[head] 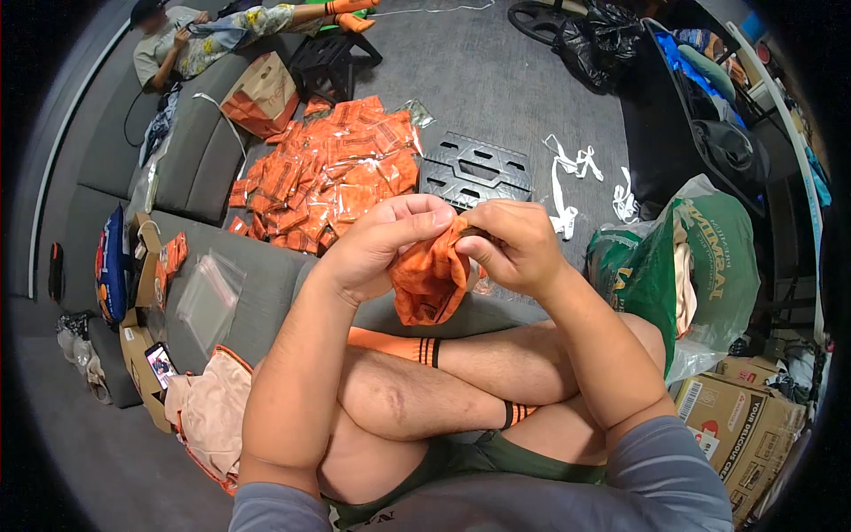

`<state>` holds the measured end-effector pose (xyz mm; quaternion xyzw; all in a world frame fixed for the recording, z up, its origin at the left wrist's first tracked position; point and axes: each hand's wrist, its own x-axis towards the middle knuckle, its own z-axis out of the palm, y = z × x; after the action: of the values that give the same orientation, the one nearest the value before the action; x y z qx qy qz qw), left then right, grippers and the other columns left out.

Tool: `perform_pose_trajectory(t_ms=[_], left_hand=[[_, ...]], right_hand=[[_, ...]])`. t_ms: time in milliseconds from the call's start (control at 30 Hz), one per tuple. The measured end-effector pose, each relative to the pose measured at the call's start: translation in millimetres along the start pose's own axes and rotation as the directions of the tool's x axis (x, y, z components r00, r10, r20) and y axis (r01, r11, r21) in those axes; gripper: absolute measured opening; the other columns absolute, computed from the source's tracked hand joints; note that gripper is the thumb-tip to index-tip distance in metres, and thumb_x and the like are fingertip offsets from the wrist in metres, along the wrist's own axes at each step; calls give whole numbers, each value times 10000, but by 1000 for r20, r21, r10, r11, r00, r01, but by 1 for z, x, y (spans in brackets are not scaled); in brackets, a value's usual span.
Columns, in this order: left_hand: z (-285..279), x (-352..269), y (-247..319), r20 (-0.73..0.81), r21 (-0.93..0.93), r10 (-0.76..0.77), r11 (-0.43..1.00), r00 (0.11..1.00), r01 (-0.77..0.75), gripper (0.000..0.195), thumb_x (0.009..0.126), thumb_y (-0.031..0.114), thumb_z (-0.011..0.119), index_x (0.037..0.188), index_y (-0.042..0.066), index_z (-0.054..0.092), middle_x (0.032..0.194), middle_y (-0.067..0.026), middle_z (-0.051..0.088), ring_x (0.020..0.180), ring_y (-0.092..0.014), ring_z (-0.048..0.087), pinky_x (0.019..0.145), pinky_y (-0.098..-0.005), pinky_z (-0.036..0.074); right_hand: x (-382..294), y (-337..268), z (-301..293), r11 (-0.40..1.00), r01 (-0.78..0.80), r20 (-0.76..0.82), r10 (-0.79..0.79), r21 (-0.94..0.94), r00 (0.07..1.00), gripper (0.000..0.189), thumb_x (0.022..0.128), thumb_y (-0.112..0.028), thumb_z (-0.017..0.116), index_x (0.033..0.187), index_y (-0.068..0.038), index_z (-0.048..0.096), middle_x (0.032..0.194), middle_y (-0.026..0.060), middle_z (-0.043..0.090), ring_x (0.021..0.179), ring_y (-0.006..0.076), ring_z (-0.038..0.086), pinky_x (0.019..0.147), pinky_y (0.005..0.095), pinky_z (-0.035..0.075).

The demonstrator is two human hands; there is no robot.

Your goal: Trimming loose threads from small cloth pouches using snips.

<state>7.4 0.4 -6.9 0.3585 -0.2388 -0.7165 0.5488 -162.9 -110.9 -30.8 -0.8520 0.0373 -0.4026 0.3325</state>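
Note:
An orange patterned cloth item hangs bunched between both hands, above the crossed legs. My left hand pinches its upper edge between thumb and fingers. Close beside it, my right hand grips the same edge, where a darker bit of fabric shows. A dark printed patch is visible low on the cloth. Beyond the hands, many orange packets in clear plastic lie heaped on the floor. The palm sides and some fingertips are hidden.
A black folding step stool stands ahead, with white straps to its right. A green plastic bag and a cardboard box are at right. Clear sleeves, a phone and peach cloth lie left. Another person reclines far left.

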Motion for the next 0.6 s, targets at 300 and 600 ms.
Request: perform_pose_trajectory(t_ms=[300,600], left_hand=[[3,-1,1,18,-20,16,1000,1000,-16,158,914,193,595,959,44,568,896,-31,636,784,-92,617,709,-240,512],[3,-6,11,-4,46,145,988,989,-144,162,871,134,649,983,61,558,896,-5,609,812,-79,597,706,-213,486]], right_hand=[[2,1,2,998,56,-43,-55,22,998,249,812,-251,701,831,-17,618,599,94,536,487,239,526,455,317,409],[1,1,1,934,-255,-34,272,252,962,193,857,-193,661,925,-21,607,616,6,526,525,83,470,482,246,367]])
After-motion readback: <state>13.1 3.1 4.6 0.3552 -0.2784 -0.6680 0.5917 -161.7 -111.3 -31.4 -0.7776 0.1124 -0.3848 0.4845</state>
